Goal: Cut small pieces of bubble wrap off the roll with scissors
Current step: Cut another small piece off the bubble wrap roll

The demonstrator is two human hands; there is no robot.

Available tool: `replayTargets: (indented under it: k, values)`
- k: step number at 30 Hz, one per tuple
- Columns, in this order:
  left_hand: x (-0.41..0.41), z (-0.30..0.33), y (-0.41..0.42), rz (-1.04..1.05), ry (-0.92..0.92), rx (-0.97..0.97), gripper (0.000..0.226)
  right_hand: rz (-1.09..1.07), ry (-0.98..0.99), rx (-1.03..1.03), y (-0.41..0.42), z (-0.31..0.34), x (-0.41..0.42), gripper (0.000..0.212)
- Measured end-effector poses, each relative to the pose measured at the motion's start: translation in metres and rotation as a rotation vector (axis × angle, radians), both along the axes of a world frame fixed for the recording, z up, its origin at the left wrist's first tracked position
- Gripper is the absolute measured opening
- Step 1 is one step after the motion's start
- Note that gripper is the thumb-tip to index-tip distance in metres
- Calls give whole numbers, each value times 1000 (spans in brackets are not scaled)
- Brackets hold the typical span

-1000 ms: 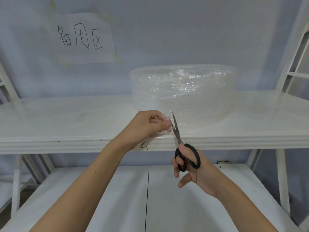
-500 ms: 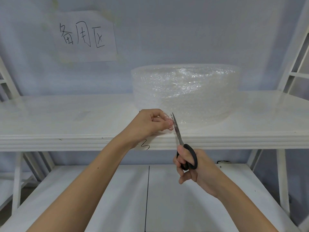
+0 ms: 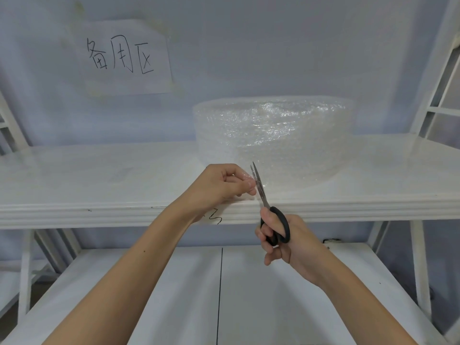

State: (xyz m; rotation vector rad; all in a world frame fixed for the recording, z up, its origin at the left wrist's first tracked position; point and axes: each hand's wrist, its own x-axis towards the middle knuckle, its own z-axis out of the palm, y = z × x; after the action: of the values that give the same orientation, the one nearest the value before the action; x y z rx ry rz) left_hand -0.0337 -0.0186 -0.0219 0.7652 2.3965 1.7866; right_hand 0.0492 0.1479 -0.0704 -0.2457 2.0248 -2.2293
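A big roll of clear bubble wrap [image 3: 273, 135] lies flat on the upper white shelf [image 3: 99, 185]. Its loose end runs forward to the shelf's front edge. My left hand [image 3: 224, 185] pinches that loose end between thumb and fingers. My right hand [image 3: 281, 237] grips black-handled scissors [image 3: 263, 202] just right of the left fingers. The blades point up and away, nearly closed on the wrap beside my left fingertips.
A paper sign [image 3: 122, 57] with handwriting is taped to the wall above left. A lower white shelf [image 3: 174, 295] spans below my arms. White frame legs [image 3: 420, 265] stand at the right, and a slanted white frame [image 3: 443, 70] at the far right.
The scissor handles have squeezed together and the blades have closed further on the wrap. My left hand holds the same pinch; both hands sit slightly higher in view.
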Motion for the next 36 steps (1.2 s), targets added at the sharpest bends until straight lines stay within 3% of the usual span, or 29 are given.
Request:
replayTargets:
  k: [11,30,36]
  values:
    - [2,-1,0,-8,5,-12,22,-28,11,11,-1,3,0,47]
    - [3,0,-3,-31,10,-23,6,-41,12,52,-3,4,-2,48]
    - [6,2,1,7,27,12,25,-27,4,40,-1,-1,2,46]
